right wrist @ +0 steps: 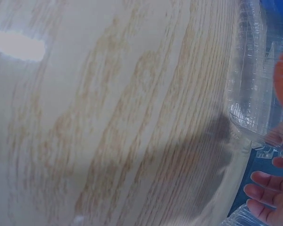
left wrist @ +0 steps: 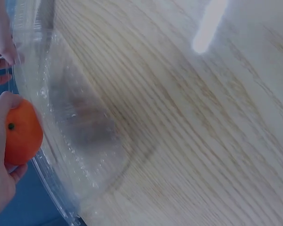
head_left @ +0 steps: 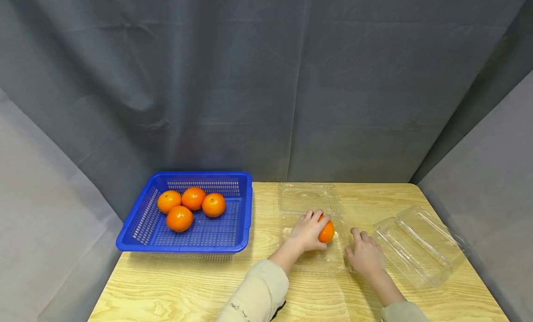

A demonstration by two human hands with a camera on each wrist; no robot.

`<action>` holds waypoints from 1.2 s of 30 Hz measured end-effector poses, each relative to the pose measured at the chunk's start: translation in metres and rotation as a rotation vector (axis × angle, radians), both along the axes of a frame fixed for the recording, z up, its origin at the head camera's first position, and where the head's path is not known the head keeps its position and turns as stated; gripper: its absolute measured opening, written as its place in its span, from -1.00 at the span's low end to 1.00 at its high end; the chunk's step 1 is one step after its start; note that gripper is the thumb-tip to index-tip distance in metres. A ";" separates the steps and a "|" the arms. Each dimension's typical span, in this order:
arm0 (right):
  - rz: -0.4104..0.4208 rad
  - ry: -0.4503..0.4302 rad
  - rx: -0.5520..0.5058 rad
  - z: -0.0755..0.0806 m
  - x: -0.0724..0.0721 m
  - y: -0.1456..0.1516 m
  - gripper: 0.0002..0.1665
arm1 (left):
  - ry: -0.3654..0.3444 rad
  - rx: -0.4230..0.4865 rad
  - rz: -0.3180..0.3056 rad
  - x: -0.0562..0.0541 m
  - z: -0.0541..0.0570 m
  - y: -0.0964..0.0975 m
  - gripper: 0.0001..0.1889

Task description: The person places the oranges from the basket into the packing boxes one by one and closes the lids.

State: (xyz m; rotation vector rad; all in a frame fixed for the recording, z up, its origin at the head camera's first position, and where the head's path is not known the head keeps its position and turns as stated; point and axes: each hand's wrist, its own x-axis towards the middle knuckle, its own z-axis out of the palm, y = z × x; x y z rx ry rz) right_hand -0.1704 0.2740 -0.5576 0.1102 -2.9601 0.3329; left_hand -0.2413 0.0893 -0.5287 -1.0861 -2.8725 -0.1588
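My left hand [head_left: 309, 230] grips an orange [head_left: 326, 231] over the near half of an open, clear plastic clamshell box [head_left: 310, 192]. In the left wrist view, fingers and thumb curve round the orange [left wrist: 23, 134], its green stem end showing, just above the box's wall [left wrist: 85, 141]. At the right side of that box is my right hand [head_left: 366, 255], thumb and forefinger pinching its edge. From the right wrist, the thumb shows through the plastic [right wrist: 247, 94], while the other fingers of the right hand [right wrist: 269, 193] are loosely bent outside it.
Several more oranges [head_left: 180, 219] lie in a blue plastic basket [head_left: 183, 249] on the left of the wooden table [head_left: 166, 285]. A second clear clamshell box [head_left: 420, 248] lies open at the right. Behind the table hangs a grey curtain [head_left: 225, 90], with pale panels on both sides.
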 end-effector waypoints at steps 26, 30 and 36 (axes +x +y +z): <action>-0.031 -0.037 -0.013 0.001 -0.001 -0.001 -0.41 | -0.033 -0.051 0.005 0.011 -0.015 0.028 -0.19; -0.038 -0.045 -0.014 0.000 -0.002 0.000 -0.40 | -0.037 -0.061 0.003 0.013 -0.016 0.031 -0.19; -0.041 -0.044 -0.019 -0.002 -0.002 0.001 -0.40 | -0.047 -0.065 0.011 0.015 -0.018 0.034 -0.19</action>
